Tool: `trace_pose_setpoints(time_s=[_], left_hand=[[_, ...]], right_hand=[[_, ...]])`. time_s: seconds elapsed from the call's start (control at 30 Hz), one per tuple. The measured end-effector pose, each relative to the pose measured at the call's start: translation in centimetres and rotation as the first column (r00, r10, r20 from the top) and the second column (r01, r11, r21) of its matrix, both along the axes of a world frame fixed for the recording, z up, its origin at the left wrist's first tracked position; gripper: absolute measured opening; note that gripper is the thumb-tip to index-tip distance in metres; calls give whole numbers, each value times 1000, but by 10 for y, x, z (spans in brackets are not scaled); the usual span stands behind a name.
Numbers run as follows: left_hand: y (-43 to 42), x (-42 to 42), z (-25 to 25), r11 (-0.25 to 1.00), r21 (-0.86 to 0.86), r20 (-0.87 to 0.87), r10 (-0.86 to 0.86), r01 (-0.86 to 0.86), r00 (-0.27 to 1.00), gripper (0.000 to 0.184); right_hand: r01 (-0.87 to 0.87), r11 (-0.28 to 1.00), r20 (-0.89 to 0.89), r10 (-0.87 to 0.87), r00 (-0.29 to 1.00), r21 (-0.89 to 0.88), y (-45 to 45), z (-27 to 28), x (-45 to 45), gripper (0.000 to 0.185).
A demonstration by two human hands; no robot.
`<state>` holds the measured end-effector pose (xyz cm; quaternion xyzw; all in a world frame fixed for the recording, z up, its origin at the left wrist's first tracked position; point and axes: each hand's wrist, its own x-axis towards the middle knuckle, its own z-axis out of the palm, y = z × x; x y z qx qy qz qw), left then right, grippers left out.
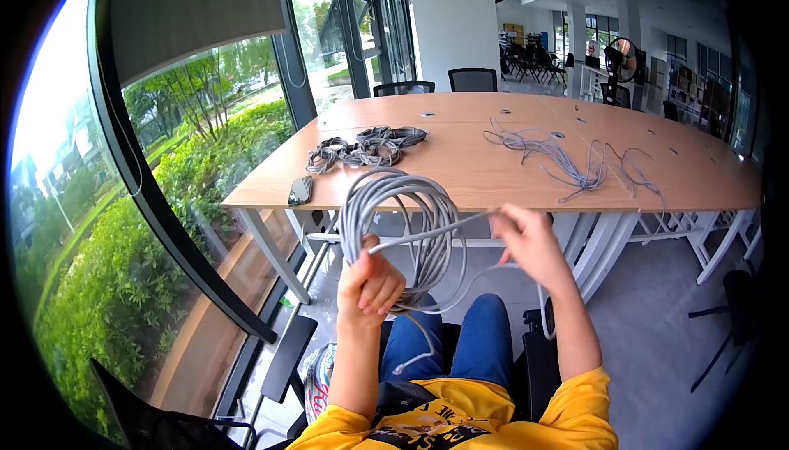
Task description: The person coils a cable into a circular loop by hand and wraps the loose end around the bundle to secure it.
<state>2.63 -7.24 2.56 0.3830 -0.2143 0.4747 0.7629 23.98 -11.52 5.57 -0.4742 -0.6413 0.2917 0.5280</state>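
Note:
My left hand (371,284) is closed round the lower left side of a coiled grey cable (440,203), held up in front of the table edge. From the coil a strand runs right to my right hand (522,232), whose fingers pinch it. Another length loops below my right hand and hangs beside my right forearm. One cable end with a plug (400,368) dangles over my lap.
The wooden table (460,117) carries bundled grey cables (366,150), a phone (301,191) near its left edge and loose cables (575,172) at the right. Chairs (472,80) stand behind it. Windows line the left; a fan (622,60) stands at the back right.

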Motion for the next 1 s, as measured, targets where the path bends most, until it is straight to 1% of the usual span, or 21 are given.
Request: trace_pose_setpoints(time_s=[0.03,0.07,0.1,0.13,0.17,0.2,0.23,0.27,0.33,0.37,0.4,0.47,0.5,0.6,0.67,0.73,0.77,0.8,0.87,0.93,1.0], left_hand=[[-3,2,1,999,-30,-73,23,-25,997,9],[-6,4,3,997,-56,-147,44,-52,988,9],[-9,7,4,996,-47,-195,63,-73,979,10],[-10,12,3,998,-33,-203,41,-49,978,11],[-11,15,2,999,-36,-211,15,-23,977,11],[-12,18,1,999,-40,-220,-12,3,976,12],[-12,20,0,1000,-13,-224,-24,22,974,12],[-11,21,-1,1000,-13,-224,-26,23,974,12],[-11,20,-3,991,-81,-197,-125,110,973,13],[-4,20,-10,983,-23,-181,-186,185,966,12],[-3,20,-11,982,-22,-184,-186,185,965,12],[-1,22,-13,935,-9,-96,-354,355,930,18],[-1,23,-15,914,-8,-49,-406,406,913,20],[-5,23,-10,887,31,-38,-459,460,888,19],[-5,21,-11,889,59,-50,-451,454,891,17],[-8,19,-12,940,-46,-126,-341,338,931,18],[-7,19,-13,946,-85,-151,-323,313,934,18],[-6,21,-13,946,-86,-151,-323,313,934,18],[-3,24,-13,939,-190,-189,-321,286,928,19],[-3,25,-15,937,-186,-183,-328,295,927,18],[-3,25,-15,942,-214,-218,-305,260,927,18]], right_hand=[[213,958,52,-227,973,190,1,4,4,20],[393,836,57,-446,893,382,1,9,9,21],[498,671,112,-650,752,549,-1,20,13,21],[536,467,117,-820,561,703,-5,32,17,21],[536,467,118,-820,560,703,-8,40,20,21],[468,291,4,-852,523,835,-12,46,23,21],[380,96,-116,-859,498,920,-14,49,25,21],[380,96,-116,-860,497,920,-16,49,24,21],[461,267,-53,-819,571,846,-20,44,19,22],[428,320,11,-811,584,845,-17,41,18,24],[431,318,8,-812,584,845,-13,36,16,24],[441,520,48,-685,727,732,-5,26,8,25],[442,519,46,-684,728,732,1,20,6,25],[413,653,113,-607,786,635,14,3,0,24],[396,716,159,-573,804,575,11,2,-1,24],[389,690,135,-575,807,611,11,4,-4,24],[380,663,113,-575,811,645,11,5,-6,24],[380,663,113,-575,810,645,9,6,-8,24],[344,713,151,-532,833,611,3,8,-14,23],[342,715,144,-524,839,610,1,8,-17,22],[363,704,71,-505,860,611,1,7,-19,22]])
